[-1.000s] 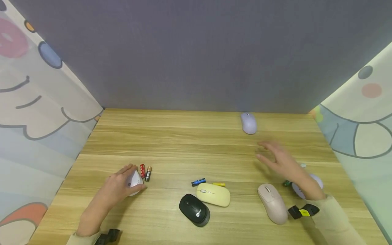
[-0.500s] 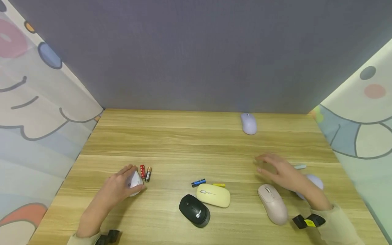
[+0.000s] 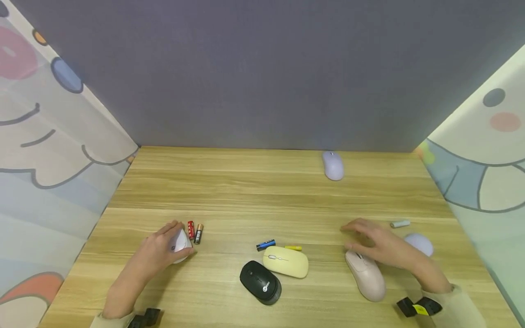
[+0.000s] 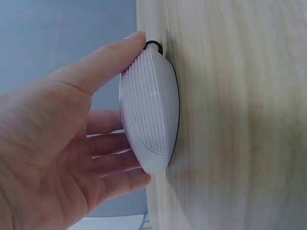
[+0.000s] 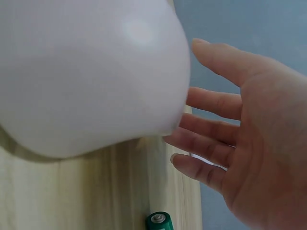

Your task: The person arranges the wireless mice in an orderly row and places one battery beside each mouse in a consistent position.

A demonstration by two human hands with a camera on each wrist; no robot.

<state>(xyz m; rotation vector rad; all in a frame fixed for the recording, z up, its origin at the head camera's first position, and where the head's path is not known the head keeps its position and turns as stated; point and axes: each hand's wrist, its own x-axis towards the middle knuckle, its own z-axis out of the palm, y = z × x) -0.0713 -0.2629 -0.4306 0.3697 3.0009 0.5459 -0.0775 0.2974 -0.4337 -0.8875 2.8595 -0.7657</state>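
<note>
A white mouse (image 3: 182, 240) sits on the counter (image 3: 246, 196) at left, clasped by the left hand (image 3: 151, 250). The right hand (image 3: 379, 242), fingers loosely parted, hovers at the front of a pink mouse (image 3: 368, 280); contact is unclear. The step looks like steadying one, reaching for the other; a grasp would call for curling those fingers. The right arm (image 3: 428, 271) partly covers a purple object (image 3: 420, 243); the right wrist view crops a green battery (image 5: 159, 221).

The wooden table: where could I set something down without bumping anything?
The biggest bare patch lies left of the rear purple mouse, between the dark wall and the red battery. A smaller one lies between the yellow mouse and the pink mouse. It is crowded where the black mouse sits beside the yellow mouse, and around the right hand.
</note>
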